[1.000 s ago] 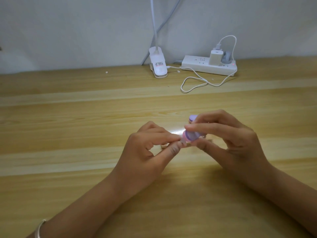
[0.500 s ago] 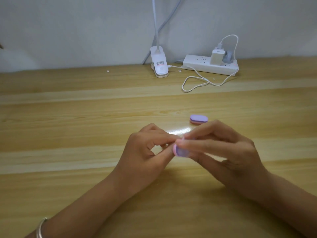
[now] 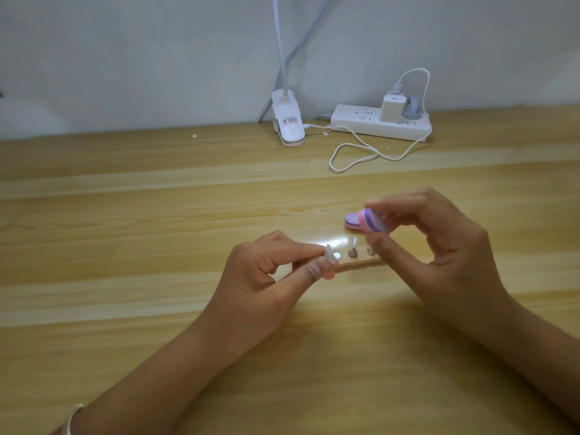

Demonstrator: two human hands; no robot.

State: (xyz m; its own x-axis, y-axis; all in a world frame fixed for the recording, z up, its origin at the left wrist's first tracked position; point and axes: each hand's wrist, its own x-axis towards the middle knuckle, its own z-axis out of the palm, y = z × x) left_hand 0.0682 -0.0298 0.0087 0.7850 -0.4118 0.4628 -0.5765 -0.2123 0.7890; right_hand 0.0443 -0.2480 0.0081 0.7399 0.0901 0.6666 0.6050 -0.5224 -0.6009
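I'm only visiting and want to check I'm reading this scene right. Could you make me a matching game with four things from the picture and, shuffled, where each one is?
Things
1. striped pink-and-purple piece
2. small whitish piece
3. power strip
4. bracelet

Places
A. at the back of the table
B. pinched by the left hand
C. worn on a wrist
D. pinched by the right hand

Pairs: 1-D, 2-B, 3-A, 4-C
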